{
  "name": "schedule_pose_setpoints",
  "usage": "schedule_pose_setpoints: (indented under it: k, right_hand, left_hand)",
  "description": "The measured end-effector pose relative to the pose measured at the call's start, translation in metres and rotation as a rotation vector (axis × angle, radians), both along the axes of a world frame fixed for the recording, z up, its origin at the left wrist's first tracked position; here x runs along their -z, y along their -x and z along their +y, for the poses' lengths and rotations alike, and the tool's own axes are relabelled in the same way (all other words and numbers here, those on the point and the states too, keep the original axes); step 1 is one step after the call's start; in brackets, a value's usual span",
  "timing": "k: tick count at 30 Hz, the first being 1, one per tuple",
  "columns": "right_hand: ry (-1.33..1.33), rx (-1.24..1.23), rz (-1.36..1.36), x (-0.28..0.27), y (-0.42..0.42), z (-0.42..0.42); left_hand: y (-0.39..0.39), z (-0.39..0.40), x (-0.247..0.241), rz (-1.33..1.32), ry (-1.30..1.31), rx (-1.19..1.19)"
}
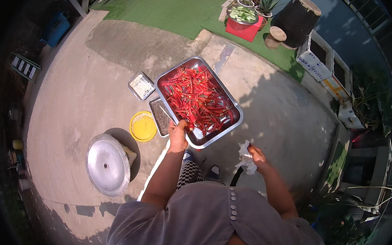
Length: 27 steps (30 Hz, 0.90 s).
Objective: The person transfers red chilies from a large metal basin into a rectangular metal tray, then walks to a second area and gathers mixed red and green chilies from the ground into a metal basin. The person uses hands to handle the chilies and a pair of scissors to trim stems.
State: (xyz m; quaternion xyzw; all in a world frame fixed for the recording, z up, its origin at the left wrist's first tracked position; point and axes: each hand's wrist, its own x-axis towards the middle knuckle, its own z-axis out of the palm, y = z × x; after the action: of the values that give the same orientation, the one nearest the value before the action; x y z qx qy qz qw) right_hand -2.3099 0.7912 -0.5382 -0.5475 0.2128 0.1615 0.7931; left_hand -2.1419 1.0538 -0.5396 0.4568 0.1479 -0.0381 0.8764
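Note:
My left hand point(178, 136) grips the near left rim of a rectangular stainless steel tray point(220, 140), which is held up above the ground. Many red chili peppers point(197, 100) cover most of its bottom. In my right hand point(259, 156) is a crumpled white tissue or thin cloth point(246, 158), to the right of the tray and apart from it. Left of the held tray, a smaller metal tray with dark grains point(161, 120) sits partly hidden under its edge. Beside that are a metal tray of pale pieces point(141, 86) and a yellow round basin point(143, 126) with pale grains.
A large round metal lid point(105, 166) covers something at the left. A bowl of cut green vegetables point(242, 14) rests on a red stool point(242, 30) at the upper right. Near it stand a dark barrel point(293, 21) and white foam planter boxes point(311, 58). Artificial turf point(162, 7) lies beyond.

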Motion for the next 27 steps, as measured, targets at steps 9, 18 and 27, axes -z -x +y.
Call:
schedule_pose_setpoints:
  k: [9, 18, 27]
  right_hand:
    - [0.13, -0.044, 0.239, 0.027, -0.162, 0.013]
    - [0.15, 0.047, 0.346, 0.084, -0.373, 0.001]
    - [0.128, -0.184, 0.383, 0.21, -0.617, 0.062]
  left_hand:
    - [-0.07, -0.065, 0.077, 0.09, 0.011, 0.081]
    - [-0.242, -0.061, 0.114, 0.128, -0.19, 0.094]
    - [-0.284, 0.027, 0.175, 0.453, -0.356, -0.146]
